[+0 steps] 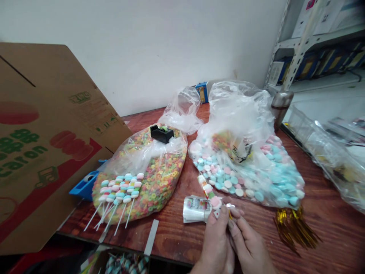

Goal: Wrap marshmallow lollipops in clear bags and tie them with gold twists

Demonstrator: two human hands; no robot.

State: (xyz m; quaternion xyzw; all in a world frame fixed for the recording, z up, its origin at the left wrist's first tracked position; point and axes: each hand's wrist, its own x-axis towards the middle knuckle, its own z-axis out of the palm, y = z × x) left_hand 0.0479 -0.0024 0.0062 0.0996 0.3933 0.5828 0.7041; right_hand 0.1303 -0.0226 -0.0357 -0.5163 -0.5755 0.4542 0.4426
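Note:
My left hand (215, 238) and my right hand (251, 243) meet at the table's front edge, fingers pinched together on a wrapped candy skewer (209, 190) that points up and left. A gold twist tie shows between my fingertips. A stack of small clear printed bags (196, 209) lies just left of my left hand. Several finished candy skewers (119, 192) with white sticks rest on a bag of colourful cereal rings (159, 179). A bag of pastel round candies (262, 179) sits right behind my hands.
A large cardboard box (42, 144) leans at the left. A black tape dispenser (162, 133) sits on the ring bag, a blue one (85, 186) beside it. Gold twist ties (293, 226) lie at the right. Clear plastic boxes (327, 148), a steel flask (281, 104) and shelving stand at the right.

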